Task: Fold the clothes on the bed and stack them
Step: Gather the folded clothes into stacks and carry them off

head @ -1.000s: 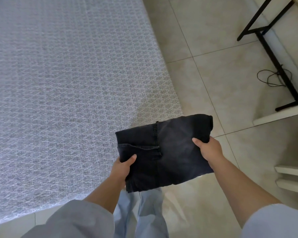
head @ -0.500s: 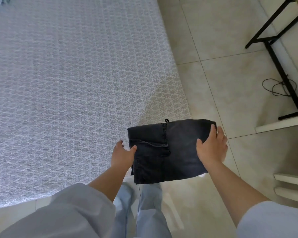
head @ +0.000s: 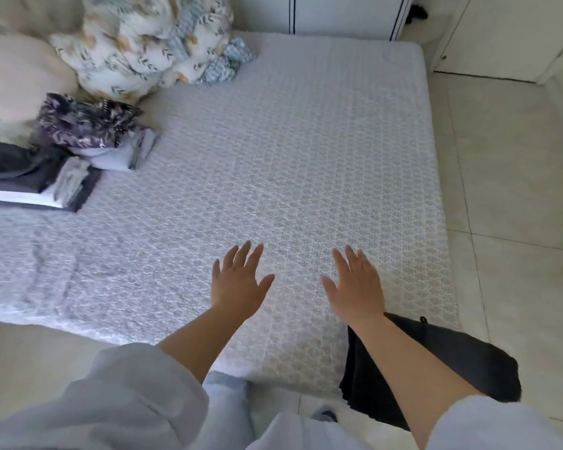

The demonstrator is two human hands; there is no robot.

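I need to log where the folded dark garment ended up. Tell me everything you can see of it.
The folded dark garment is black or charcoal, with a denim-like look, folded into a compact slab with a small loop sticking up at its far edge. It lies at the near right corner of the bed, seemingly overhanging the edge toward the floor. The right forearm crosses above it, hiding its middle; whether they touch is unclear. Neither hand holds it.
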